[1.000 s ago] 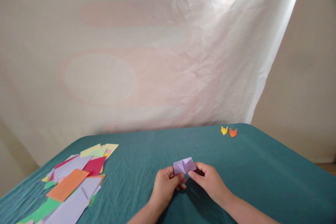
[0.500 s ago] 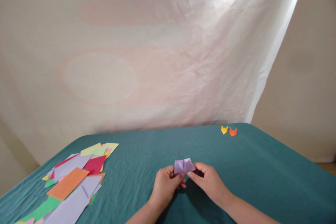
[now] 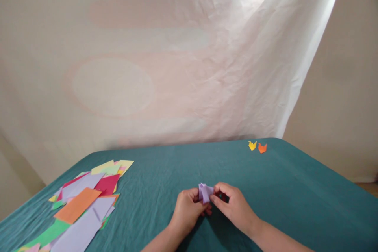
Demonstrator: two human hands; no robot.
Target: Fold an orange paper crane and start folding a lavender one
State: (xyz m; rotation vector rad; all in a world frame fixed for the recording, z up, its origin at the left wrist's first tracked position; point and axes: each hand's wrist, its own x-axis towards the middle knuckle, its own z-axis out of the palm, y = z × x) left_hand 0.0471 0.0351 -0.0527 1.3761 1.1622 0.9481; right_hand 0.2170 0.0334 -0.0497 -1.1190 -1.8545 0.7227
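Observation:
A small folded piece of purple paper (image 3: 204, 193) is held up between my two hands, over the near middle of the table. My left hand (image 3: 188, 209) pinches its left and lower side, thumb in front and fingers behind. At its right edge, my right hand (image 3: 232, 204) grips the paper between thumb and index finger. The paper stands partly folded, with a narrow raised flap at its top. My fingers hide its back and lower corners.
A loose heap of coloured paper sheets (image 3: 81, 204) lies on the left of the green-clothed table (image 3: 165, 165). At the far right are a yellow folded paper figure (image 3: 252, 146) and an orange folded paper figure (image 3: 262, 148). A pale sheet (image 3: 189, 86) hangs behind.
The purple paper has gone from a wide, spread shape to a narrower folded one. My right hand has shifted slightly left with its edge; my left hand has barely moved.

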